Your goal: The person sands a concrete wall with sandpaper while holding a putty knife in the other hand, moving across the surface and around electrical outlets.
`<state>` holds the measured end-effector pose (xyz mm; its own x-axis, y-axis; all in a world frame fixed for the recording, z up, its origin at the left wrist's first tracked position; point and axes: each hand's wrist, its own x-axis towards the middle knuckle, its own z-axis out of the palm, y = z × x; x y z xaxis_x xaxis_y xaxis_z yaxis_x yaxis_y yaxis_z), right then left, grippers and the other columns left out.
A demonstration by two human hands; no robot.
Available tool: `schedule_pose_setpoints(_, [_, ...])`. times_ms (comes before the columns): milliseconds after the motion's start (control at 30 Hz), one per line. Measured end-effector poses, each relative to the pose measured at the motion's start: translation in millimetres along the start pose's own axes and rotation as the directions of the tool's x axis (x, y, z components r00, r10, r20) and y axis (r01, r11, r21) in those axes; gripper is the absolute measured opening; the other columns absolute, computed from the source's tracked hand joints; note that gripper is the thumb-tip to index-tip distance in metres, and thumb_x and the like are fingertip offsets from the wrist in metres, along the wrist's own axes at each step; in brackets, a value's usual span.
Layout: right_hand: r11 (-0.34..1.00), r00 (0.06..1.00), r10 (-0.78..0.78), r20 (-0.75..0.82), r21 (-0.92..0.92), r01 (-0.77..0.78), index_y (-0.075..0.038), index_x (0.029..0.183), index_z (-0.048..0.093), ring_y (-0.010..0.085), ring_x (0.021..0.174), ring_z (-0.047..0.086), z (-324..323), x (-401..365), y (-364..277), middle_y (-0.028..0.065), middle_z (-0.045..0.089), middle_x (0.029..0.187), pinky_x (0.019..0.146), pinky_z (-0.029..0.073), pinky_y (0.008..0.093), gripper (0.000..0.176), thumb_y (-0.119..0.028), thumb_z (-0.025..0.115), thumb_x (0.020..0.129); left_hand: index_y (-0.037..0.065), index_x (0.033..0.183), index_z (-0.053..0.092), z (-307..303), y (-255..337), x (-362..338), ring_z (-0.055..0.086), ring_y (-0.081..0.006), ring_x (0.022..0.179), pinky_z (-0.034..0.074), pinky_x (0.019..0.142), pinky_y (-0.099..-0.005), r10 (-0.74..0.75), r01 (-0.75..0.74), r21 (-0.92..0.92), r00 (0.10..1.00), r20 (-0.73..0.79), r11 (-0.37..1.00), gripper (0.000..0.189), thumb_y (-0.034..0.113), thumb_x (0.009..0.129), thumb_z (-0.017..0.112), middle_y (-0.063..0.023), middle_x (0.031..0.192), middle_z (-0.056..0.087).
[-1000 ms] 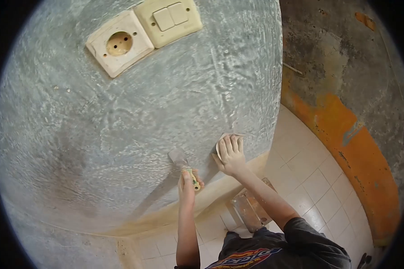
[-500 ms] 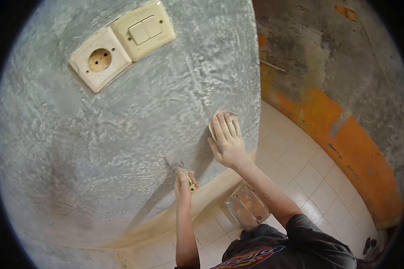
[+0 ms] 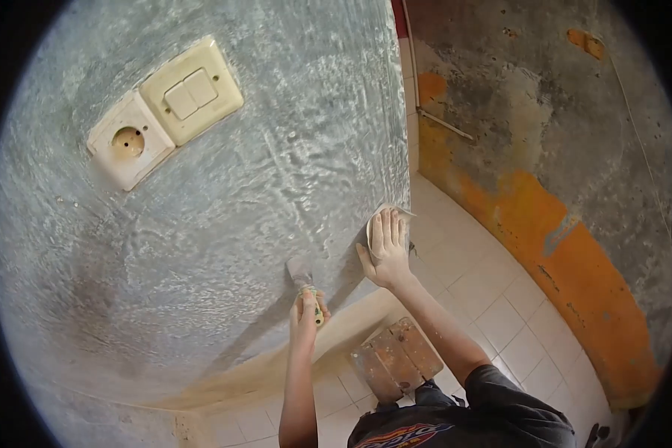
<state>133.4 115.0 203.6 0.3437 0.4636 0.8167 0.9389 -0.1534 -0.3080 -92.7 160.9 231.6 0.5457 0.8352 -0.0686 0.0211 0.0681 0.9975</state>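
Note:
My left hand (image 3: 308,313) is wrapped round the yellow-green handle of a scraper (image 3: 301,270), whose flat blade lies against or very near the grey mottled wall (image 3: 201,246). Up and to the right, my right hand (image 3: 386,250) presses a pale sheet (image 3: 381,216) flat to the wall by its right edge. The fingers are stretched over the sheet, and one corner of it sticks out past the wall's edge.
A socket (image 3: 129,142) and a double switch (image 3: 192,91) sit on the wall at upper left. Below my right arm, a worn wooden stool (image 3: 397,358) stands on the tiled floor (image 3: 500,321). Another wall (image 3: 575,254), grey and orange, rises at right.
My right hand has slid with the sheet down and right to the wall's edge. The scraper has shifted slightly right. The view has moved, so the socket and switch appear further left and lower.

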Motion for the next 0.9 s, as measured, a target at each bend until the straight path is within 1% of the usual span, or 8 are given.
schedule_pose_setpoints(167, [0.992,0.969,-0.102,-0.223,0.055,0.117,0.006,0.143,0.026,0.0476,0.137,0.022,-71,129,-7,0.0299,0.024,0.148,0.107,0.019,0.0612,0.072,-0.031,0.056,0.09,0.006,0.103,0.057,50,10,15,0.056,-0.0107,0.064,0.048,0.061,-0.0254,0.029,-0.029,-0.004,0.999,0.035,1.0,0.042,0.045,0.1,0.04,-0.001,0.074,0.055])
schedule_pose_setpoints(267, [0.989,0.965,-0.133,-0.227,0.026,0.142,0.005,0.143,0.029,0.0462,0.137,0.025,-87,156,-12,0.0293,0.026,0.148,0.105,0.023,0.0611,0.071,-0.03,0.058,0.088,0.005,0.102,0.059,77,18,20,0.055,-0.0085,0.066,0.047,0.061,-0.0233,0.039,-0.04,-0.033,0.999,-0.018,0.999,0.041,0.042,0.1,0.042,-0.0001,0.074,0.055])
schedule_pose_setpoints(367, [0.988,0.975,-0.151,-0.165,0.003,0.154,0.007,0.138,0.035,0.0446,0.133,0.032,-51,95,7,0.0297,0.034,0.142,0.1,0.027,0.0629,0.07,-0.032,0.06,0.086,0.005,0.102,0.059,94,15,23,0.055,-0.009,0.066,0.047,0.062,-0.0237,0.068,-0.071,-0.097,0.997,-0.035,0.993,0.042,0.043,0.1,0.042,-0.0006,0.074,0.055])
schedule_pose_setpoints(433, [0.992,0.989,-0.126,0.079,0.024,0.125,0.009,0.133,0.039,0.0458,0.127,0.037,-33,39,23,0.0296,0.04,0.137,0.097,0.029,0.0632,0.067,-0.034,0.061,0.086,0.005,0.102,0.059,103,11,22,0.056,-0.0095,0.066,0.047,0.061,-0.0237,0.077,-0.083,-0.133,0.996,-0.052,0.988,0.043,0.043,0.1,0.041,-0.0008,0.074,0.055])
schedule_pose_setpoints(600, [0.994,0.991,-0.107,0.083,0.0,0.107,0.009,0.13,0.041,0.0469,0.125,0.037,-38,57,25,0.0295,0.04,0.136,0.096,0.029,0.0636,0.066,-0.035,0.061,0.085,0.004,0.103,0.058,108,13,18,0.057,-0.0108,0.067,0.048,0.062,-0.0252,0.044,-0.054,-0.107,0.995,-0.09,0.993,0.043,0.042,0.101,0.039,-0.0016,0.076,0.055])
schedule_pose_setpoints(667, [0.991,0.979,-0.132,-0.158,-0.02,0.13,0.007,0.13,0.042,0.0468,0.123,0.039,-54,101,16,0.0298,0.042,0.134,0.095,0.029,0.0641,0.065,-0.035,0.062,0.084,0.003,0.104,0.057,108,14,20,0.057,-0.0119,0.067,0.049,0.063,-0.0267,0.04,-0.049,-0.081,0.993,-0.109,0.995,0.042,0.041,0.101,0.037,-0.0023,0.077,0.055])
schedule_pose_setpoints(800, [0.993,0.979,-0.117,-0.168,-0.035,0.113,0.006,0.13,0.043,0.0467,0.126,0.038,-45,91,16,0.0296,0.042,0.133,0.098,0.028,0.0641,0.064,-0.035,0.062,0.084,0.003,0.105,0.057,109,13,20,0.057,-0.0117,0.068,0.05,0.064,-0.027,0.058,-0.065,-0.055,0.99,-0.125,0.996,0.043,0.041,0.101,0.038,-0.0024,0.077,0.055])
schedule_pose_setpoints(900, [0.998,0.998,-0.058,0.004,0.015,0.058,0.006,0.131,0.042,0.0476,0.129,0.034,0,0,37,0.0297,0.04,0.134,0.099,0.025,0.0661,0.066,-0.036,0.063,0.084,0.004,0.105,0.057,108,6,19,0.057,-0.0117,0.069,0.05,0.065,-0.0271,0.058,-0.066,-0.065,0.991,-0.119,0.996,0.042,0.042,0.101,0.038,-0.0023,0.078,0.055])
